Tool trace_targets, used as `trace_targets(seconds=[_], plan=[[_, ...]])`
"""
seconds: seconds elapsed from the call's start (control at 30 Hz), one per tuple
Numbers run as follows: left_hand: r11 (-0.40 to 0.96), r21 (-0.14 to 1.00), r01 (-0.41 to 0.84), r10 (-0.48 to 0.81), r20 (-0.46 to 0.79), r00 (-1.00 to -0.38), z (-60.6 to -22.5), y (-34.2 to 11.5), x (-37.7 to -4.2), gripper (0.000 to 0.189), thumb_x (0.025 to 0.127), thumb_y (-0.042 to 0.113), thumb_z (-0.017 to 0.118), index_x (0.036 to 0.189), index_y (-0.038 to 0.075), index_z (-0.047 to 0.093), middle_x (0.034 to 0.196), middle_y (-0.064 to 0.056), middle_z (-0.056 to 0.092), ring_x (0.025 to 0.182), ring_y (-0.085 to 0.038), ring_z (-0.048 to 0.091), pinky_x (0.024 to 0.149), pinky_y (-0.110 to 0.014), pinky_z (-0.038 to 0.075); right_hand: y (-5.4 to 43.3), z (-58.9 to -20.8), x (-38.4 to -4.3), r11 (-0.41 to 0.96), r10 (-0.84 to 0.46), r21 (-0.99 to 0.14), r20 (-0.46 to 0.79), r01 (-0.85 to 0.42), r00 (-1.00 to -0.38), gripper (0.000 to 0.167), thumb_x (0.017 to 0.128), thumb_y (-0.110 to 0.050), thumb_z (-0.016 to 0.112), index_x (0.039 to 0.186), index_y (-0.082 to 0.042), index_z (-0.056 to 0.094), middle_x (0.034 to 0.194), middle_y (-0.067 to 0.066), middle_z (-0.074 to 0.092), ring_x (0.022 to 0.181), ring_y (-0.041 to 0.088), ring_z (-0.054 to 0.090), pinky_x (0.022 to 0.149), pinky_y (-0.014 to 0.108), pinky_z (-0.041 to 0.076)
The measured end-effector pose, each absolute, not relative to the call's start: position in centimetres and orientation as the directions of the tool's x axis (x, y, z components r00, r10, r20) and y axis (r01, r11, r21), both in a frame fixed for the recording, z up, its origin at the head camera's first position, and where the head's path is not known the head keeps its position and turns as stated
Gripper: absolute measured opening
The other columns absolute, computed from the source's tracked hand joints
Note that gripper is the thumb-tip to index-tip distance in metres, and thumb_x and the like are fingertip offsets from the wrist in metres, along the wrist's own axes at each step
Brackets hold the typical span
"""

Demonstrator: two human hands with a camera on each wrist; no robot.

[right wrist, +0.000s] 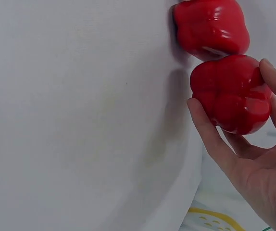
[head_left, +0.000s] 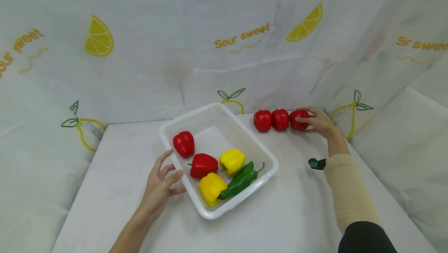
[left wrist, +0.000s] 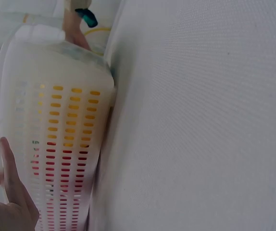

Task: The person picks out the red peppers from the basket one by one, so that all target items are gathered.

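My left hand (head_left: 157, 190) holds the rim of a white plastic basket (head_left: 217, 108) at its left side; in the left wrist view, a finger (left wrist: 13, 178) lies against the slotted outer wall. Inside the basket are two red bell peppers, one upright (head_left: 183, 144) and one on its side (head_left: 203, 166), two yellow bell peppers (head_left: 232, 162) and a long green pepper (head_left: 241, 181). At the back right, my right hand (head_left: 318, 122) grips a red bell pepper (right wrist: 232, 94) between thumb and fingers. It is the rightmost of three in a row, beside the middle one (head_left: 280, 120) and the left one (head_left: 262, 120).
The white table (head_left: 273, 222) meets a white cloth backdrop (head_left: 150, 74) printed with lemons behind the peppers. Cloth also hangs along the left and right sides. A small dark device (head_left: 317, 164) sits at the right wrist.
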State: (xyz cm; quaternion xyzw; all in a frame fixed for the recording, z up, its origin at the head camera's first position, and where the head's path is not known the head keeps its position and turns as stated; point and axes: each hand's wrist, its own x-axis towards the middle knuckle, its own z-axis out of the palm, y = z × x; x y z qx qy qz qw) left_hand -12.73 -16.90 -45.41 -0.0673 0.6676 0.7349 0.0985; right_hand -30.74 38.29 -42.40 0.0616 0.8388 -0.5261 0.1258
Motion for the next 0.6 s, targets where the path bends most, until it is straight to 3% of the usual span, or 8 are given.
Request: trace_targets(seconds=[0.6], plan=[[-0.031, 0.974, -0.224, 0.205, -0.213, -0.955, -45.7, -18.9, -14.8, 0.086, 0.1, 0.013, 0.074, 0.169, 0.027, 0.023, 0.145, -0.027, 0.058, 0.114, -0.029, 0.076, 0.086, -0.046, 0.07, 39.4, -44.1, -31.8, 0.477, -0.099, -0.84, -0.346, 0.261, -0.933, 0.077, 0.113, -0.031, 0.057, 0.172, -0.007, 0.014, 0.175, 0.032, 0.01, 0.158, 0.055, 0.02, 0.12, 0.068, 0.046]])
